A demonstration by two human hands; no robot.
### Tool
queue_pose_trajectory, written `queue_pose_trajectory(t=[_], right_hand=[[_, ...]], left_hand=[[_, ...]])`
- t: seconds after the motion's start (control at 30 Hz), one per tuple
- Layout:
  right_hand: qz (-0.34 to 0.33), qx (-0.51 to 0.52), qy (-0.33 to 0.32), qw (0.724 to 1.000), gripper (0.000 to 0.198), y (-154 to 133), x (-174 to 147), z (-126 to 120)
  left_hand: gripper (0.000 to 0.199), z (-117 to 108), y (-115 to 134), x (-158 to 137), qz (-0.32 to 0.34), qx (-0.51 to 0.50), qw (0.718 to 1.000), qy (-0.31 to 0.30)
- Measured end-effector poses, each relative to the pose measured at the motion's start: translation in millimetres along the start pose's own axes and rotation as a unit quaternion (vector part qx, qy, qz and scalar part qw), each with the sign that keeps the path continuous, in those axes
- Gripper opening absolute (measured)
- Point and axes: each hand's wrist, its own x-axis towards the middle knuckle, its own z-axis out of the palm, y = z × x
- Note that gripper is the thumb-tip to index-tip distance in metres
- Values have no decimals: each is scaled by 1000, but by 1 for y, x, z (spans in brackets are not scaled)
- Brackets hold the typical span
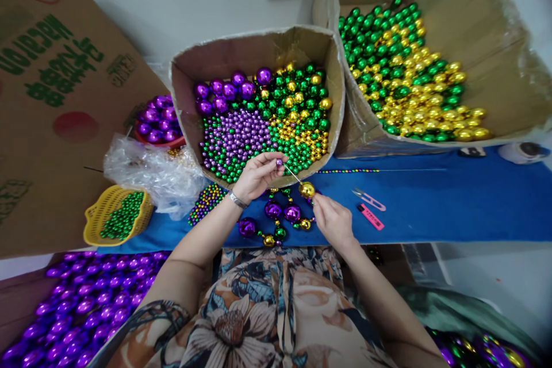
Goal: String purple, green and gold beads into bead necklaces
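Over the front edge of the middle box, my left hand [259,175] pinches a small purple bead [279,163] between thumb and fingertips. A thin beading needle [292,173] runs from that bead down to a large gold bead [307,189]. Whether its tip is inside the purple bead is too small to tell. My right hand [333,217] is closed on the needle's lower end, just behind the gold bead; the fingers hide that end. Between my forearms, a strand of purple, green and gold beads [292,212] lies on the blue cloth [431,207].
The middle cardboard box [259,49] holds sorted beads; a larger box [487,63] stands right. Pink snips [371,200] and a pink utility knife [370,217] lie right. Left are a yellow basket [97,230], plastic bag [150,169] and red bowl [181,141].
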Motion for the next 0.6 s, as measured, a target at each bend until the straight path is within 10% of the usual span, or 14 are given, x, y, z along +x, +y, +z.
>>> queue_pose_trajectory(t=[0.6], right_hand=[[-17, -89, -45, 995, 27, 15, 5, -19]], left_hand=[[22, 24, -5, -9, 49, 162, 985, -23]])
